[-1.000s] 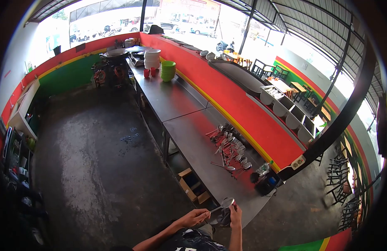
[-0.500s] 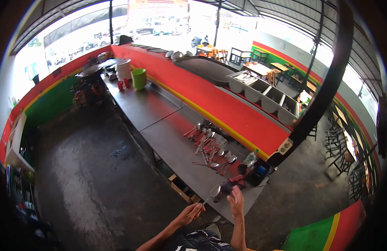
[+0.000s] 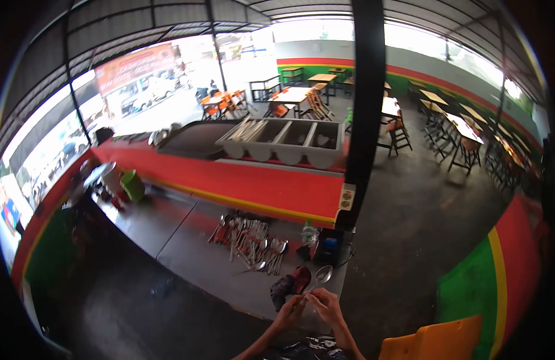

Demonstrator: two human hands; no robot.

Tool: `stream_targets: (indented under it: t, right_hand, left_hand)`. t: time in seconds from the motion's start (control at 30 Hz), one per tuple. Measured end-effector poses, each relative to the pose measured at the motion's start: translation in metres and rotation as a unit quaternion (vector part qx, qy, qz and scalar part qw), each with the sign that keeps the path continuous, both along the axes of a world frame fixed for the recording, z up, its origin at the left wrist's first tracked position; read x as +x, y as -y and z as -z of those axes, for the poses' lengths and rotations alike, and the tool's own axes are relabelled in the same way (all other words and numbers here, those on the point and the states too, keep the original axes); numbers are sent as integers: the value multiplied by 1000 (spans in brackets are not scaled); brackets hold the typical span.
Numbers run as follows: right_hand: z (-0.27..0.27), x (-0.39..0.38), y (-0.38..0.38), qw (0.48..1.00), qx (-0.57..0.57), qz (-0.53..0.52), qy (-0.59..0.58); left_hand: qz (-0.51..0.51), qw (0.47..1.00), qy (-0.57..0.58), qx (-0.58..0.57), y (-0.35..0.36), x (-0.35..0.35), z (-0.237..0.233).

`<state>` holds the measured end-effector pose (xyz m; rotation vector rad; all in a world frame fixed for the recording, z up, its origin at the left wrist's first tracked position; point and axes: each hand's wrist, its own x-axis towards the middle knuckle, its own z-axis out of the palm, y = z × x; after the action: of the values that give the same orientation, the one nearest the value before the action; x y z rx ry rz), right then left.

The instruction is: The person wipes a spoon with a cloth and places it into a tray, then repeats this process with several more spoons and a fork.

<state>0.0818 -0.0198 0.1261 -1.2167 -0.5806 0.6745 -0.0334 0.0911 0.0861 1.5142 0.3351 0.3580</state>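
My left hand (image 3: pixel 291 310) and my right hand (image 3: pixel 326 305) meet low in the view, both gripping the handle of a metal spoon (image 3: pixel 320 276) whose bowl points up and right. Just beyond the hands a dark red cloth (image 3: pixel 289 282) lies on the steel counter (image 3: pixel 187 252). Further out on the counter lies a heap of several metal spoons and ladles (image 3: pixel 247 238).
A black post (image 3: pixel 364 108) with a socket box (image 3: pixel 347 197) rises right of the counter. A red wall (image 3: pixel 241 183) backs it, with a grey divided cutlery tray (image 3: pixel 286 143) on top. Green bowls (image 3: pixel 132 185) stand far left. An orange seat (image 3: pixel 433 342) sits low right.
My view has swung to the right, bringing the dining tables into sight. My right hand has closed in on the spoon handle beside the left hand. The spoon has come closer to me.
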Motion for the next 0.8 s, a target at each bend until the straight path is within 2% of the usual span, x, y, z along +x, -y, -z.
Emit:
stream_targets:
  t: [0.17, 0.27, 0.37, 0.43, 0.5, 0.53, 0.57, 0.6, 0.63, 0.67, 0.7, 0.73, 0.8]
  right_hand:
    - [-6, 64, 20, 995, -56, 50, 71]
    - [-27, 98, 22, 996, -54, 51, 42]
    - [-38, 138, -1, 985, -25, 68, 155]
    - [-73, 165, -19, 970, -45, 53, 232]
    - [-113, 192, -50, 964, -13, 32, 264]
    - [-113, 212, -77, 962, 20, 51, 268]
    - [-116, 230, -104, 958, 51, 69, 273]
    - [-142, 242, -120, 948, 68, 92, 297]
    - [-169, 255, -137, 937, 84, 116, 319]
    - [-186, 269, -151, 952, 100, 88, 275]
    - [-200, 287, -168, 964, 117, 61, 232]
    - [-215, 305, -184, 959, 66, 87, 261]
    - [-220, 351, -224, 942, 6, 128, 309]
  left_hand:
    - [104, 994, -31, -7, 10, 61, -29]
    - [143, 989, 1, 27, 6, 91, -40]
    - [154, 986, 33, 55, -14, 108, -41]
    - [158, 986, -35, -27, -43, 129, -50]
    - [105, 993, -47, 25, -57, 154, -90]
    - [50, 992, -19, 116, -67, 172, -119]
    - [34, 986, 36, 158, -77, 192, -146]
    - [16, 976, 90, 198, -90, 213, -169]
    - [5, 983, 80, 164, -105, 237, -187]
    - [27, 981, 75, 177, -121, 256, -209]
    - [28, 992, 55, 110, -135, 278, -226]
    - [31, 998, 37, 45, -151, 301, -242]
    - [61, 995, 41, 67, -186, 338, -260]
